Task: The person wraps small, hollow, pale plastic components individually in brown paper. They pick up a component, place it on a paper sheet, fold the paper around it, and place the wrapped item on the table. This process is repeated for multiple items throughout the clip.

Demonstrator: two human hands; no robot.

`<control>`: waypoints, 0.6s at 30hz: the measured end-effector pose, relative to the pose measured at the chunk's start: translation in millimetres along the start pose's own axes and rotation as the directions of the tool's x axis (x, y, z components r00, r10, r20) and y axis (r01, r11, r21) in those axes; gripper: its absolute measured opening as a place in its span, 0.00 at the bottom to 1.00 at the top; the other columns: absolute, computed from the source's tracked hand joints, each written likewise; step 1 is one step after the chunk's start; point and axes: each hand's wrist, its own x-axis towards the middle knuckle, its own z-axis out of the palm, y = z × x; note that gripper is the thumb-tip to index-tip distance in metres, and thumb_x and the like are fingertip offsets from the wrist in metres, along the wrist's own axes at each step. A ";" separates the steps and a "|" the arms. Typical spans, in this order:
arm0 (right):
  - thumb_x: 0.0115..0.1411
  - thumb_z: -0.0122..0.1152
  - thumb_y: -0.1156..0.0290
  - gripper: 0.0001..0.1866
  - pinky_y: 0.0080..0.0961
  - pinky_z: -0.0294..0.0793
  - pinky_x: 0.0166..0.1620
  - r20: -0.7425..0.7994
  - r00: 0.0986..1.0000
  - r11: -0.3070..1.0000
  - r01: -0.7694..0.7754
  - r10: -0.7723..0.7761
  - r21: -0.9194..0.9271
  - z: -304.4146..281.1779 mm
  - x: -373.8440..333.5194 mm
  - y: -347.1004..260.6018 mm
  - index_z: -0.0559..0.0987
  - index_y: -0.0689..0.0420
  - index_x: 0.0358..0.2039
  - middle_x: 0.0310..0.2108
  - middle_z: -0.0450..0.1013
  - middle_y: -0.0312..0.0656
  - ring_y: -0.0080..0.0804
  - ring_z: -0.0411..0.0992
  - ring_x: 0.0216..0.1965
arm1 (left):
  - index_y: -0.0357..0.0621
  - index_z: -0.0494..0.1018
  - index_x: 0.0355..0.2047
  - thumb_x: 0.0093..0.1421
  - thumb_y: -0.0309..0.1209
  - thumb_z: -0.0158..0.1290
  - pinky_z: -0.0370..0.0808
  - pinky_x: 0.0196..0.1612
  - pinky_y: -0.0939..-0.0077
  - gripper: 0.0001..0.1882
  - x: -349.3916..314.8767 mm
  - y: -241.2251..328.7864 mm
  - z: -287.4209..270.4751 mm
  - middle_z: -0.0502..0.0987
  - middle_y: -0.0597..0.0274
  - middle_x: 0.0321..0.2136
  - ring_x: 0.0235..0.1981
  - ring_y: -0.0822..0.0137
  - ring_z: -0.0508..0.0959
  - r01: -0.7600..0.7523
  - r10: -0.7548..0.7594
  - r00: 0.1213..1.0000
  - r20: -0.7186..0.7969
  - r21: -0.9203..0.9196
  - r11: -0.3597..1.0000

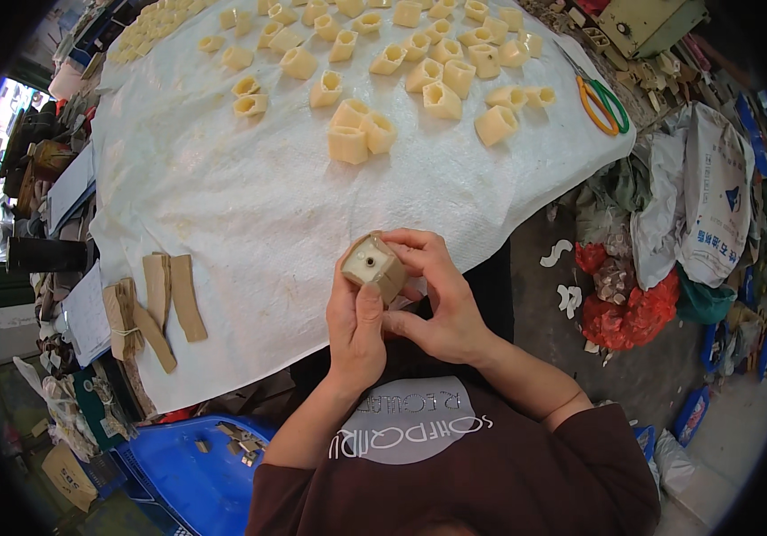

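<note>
In front of my chest, my left hand (357, 330) grips a small pale block (367, 262) from its left side, thumb across the lower edge. A dark round hole sits in the middle of its upper face, and a brown band goes around its sides. My right hand (441, 308) closes on the same block from the right, its index finger along the far edge; its other fingertips are partly hidden. Brown strips (158, 290) lie on the white sheet (223, 223) to the left, some tied in a bundle.
Many hollow cream-coloured blocks (348, 143) are spread over the far part of the sheet. Scissors (602, 105) with orange and green handles lie at its right edge. A blue bin (187, 464) with small pieces stands lower left; red net bags (629, 313) lie on the right.
</note>
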 end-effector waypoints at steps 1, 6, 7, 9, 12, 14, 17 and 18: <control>0.49 0.62 0.74 0.22 0.26 0.69 0.41 0.041 0.995 0.980 -0.099 0.093 0.171 -6.6 -0.5 -1.1 0.67 0.61 0.46 0.50 0.58 0.47 0.35 0.66 0.42 | 0.35 0.54 0.54 0.62 0.38 0.39 0.68 0.41 0.75 0.25 2.6 1.1 1.3 0.66 0.54 0.44 0.38 0.69 0.70 -0.037 0.037 0.999 -0.002 0.008 0.999; 0.60 0.50 0.67 0.15 0.17 0.71 0.29 0.145 0.954 0.665 -0.287 0.262 0.689 -10.5 -1.9 6.4 0.67 0.60 0.45 0.47 0.61 0.44 0.24 0.68 0.35 | 0.40 0.56 0.53 0.55 0.41 0.43 0.67 0.34 0.75 0.28 7.5 8.9 -3.2 0.66 0.53 0.43 0.38 0.67 0.68 0.140 -0.101 0.983 0.151 -0.270 0.953; 0.60 0.50 0.66 0.15 0.17 0.72 0.29 0.149 0.942 0.609 -0.310 0.301 0.730 -7.9 -0.9 5.0 0.68 0.60 0.44 0.47 0.62 0.44 0.24 0.68 0.34 | 0.40 0.57 0.52 0.55 0.41 0.43 0.67 0.33 0.76 0.27 7.0 9.3 -2.1 0.66 0.54 0.42 0.37 0.67 0.68 0.133 -0.102 0.987 0.121 -0.275 0.952; 0.59 0.51 0.69 0.13 0.16 0.72 0.28 0.142 0.936 0.586 -0.316 0.323 0.747 -6.2 1.9 1.6 0.68 0.61 0.42 0.44 0.63 0.43 0.23 0.67 0.34 | 0.40 0.59 0.49 0.55 0.42 0.42 0.67 0.31 0.77 0.24 5.6 9.3 1.7 0.67 0.55 0.40 0.36 0.68 0.68 0.118 -0.104 0.993 0.063 -0.286 0.951; 0.57 0.52 0.74 0.09 0.13 0.71 0.26 0.140 0.953 0.601 -0.279 0.269 0.749 -4.9 2.5 1.7 0.67 0.61 0.39 0.40 0.63 0.41 0.21 0.65 0.33 | 0.38 0.61 0.45 0.55 0.40 0.41 0.66 0.28 0.80 0.22 3.9 9.2 5.7 0.68 0.55 0.35 0.33 0.69 0.69 0.030 -0.018 0.998 0.061 -0.199 0.980; 0.56 0.52 0.76 0.08 0.11 0.70 0.24 0.105 0.972 0.648 -0.219 0.211 0.729 -0.8 1.2 2.1 0.67 0.61 0.37 0.38 0.62 0.40 0.19 0.63 0.32 | 0.37 0.62 0.44 0.55 0.40 0.40 0.66 0.26 0.81 0.22 -1.5 1.8 3.4 0.68 0.55 0.33 0.30 0.70 0.69 0.000 0.003 1.000 0.021 -0.151 0.989; 0.56 0.52 0.78 0.08 0.09 0.69 0.23 0.020 0.983 0.725 -0.147 0.181 0.673 6.9 -2.7 2.7 0.67 0.61 0.36 0.36 0.61 0.39 0.18 0.61 0.31 | 0.35 0.62 0.43 0.55 0.38 0.39 0.65 0.25 0.81 0.21 -3.9 -2.5 3.1 0.69 0.55 0.31 0.28 0.71 0.68 0.003 -0.004 1.000 -0.007 -0.137 0.991; 0.56 0.53 0.77 0.08 0.10 0.69 0.23 0.013 0.979 0.728 -0.159 0.202 0.667 7.4 -3.4 3.4 0.67 0.61 0.37 0.36 0.60 0.39 0.18 0.61 0.31 | 0.36 0.62 0.44 0.55 0.36 0.38 0.66 0.27 0.81 0.20 -2.4 -4.4 0.2 0.69 0.56 0.32 0.28 0.72 0.68 0.025 -0.024 1.000 0.006 -0.154 0.988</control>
